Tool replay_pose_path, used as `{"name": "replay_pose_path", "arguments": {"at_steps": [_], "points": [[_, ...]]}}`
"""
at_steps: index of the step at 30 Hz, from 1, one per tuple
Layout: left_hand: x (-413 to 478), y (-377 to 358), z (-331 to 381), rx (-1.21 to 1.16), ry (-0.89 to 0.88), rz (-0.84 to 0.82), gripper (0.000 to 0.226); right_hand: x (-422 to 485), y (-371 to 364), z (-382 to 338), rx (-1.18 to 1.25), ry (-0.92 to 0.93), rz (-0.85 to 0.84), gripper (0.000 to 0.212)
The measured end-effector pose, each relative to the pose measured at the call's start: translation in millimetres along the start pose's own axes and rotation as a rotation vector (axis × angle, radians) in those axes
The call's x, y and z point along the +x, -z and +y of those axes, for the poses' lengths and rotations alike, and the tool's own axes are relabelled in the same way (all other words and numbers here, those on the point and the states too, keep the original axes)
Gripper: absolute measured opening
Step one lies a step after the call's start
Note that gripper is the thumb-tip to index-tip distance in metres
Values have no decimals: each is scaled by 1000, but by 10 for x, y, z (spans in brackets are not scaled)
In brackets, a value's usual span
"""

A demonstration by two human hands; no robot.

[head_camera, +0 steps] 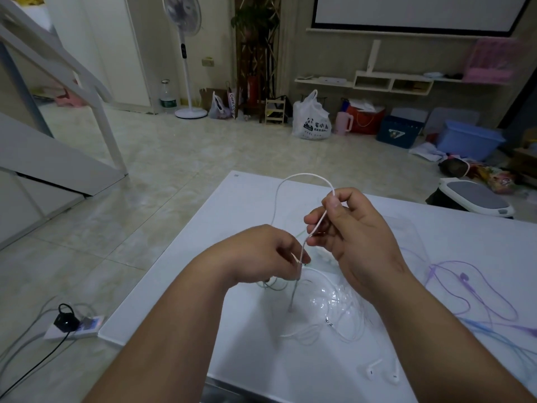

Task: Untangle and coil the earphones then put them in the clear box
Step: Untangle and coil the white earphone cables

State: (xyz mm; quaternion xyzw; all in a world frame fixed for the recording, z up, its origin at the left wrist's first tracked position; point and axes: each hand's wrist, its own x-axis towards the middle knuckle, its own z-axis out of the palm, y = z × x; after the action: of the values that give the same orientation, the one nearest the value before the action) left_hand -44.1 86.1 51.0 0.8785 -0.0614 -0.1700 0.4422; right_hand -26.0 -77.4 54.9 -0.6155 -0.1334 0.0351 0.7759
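We see left hand [261, 251] and right hand [360, 237] both pinching the white earphones [303, 173] cable above mid-table [232, 205]. Earbuds [373, 371] lie by the near edge. Bare tabletop toward left edge, purple earphones [465, 279] right.

A single wide-angle camera is sitting on the person's head, looking forward and down. It is hanging close above the white bench [470, 239], while also taking in the tiled floor [174, 158] and the far wall [334, 56] beyond.
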Motion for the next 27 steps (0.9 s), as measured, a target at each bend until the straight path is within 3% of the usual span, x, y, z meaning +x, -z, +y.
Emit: {"name": "replay_pose_path", "arguments": {"at_steps": [3, 9, 13, 15, 17, 22, 27], "points": [[34, -18, -26, -29, -46, 107, 5, -2, 1, -17, 12, -4, 13, 14], [30, 47, -5, -412, -167, 340, 6, 24, 96, 48, -154, -35, 120, 23], [29, 76, 42, -673, -255, 460, 6, -15, 79, 97, -402, -151, -68, 14], [26, 90, 60, -746, -295, 516, 6, -49, 37, 149, -588, -137, -160, 3], [32, 108, 72, -805, -325, 610, 9, -66, 13, 188, -709, -103, -177, 8], [29, 184, 78, -914, -357, 856, 21, -34, 68, 153, -712, -74, -72, 11], [16, 180, 115, -993, -329, 820, 21, -36, 75, 131, -555, -145, -93, 13]]}}
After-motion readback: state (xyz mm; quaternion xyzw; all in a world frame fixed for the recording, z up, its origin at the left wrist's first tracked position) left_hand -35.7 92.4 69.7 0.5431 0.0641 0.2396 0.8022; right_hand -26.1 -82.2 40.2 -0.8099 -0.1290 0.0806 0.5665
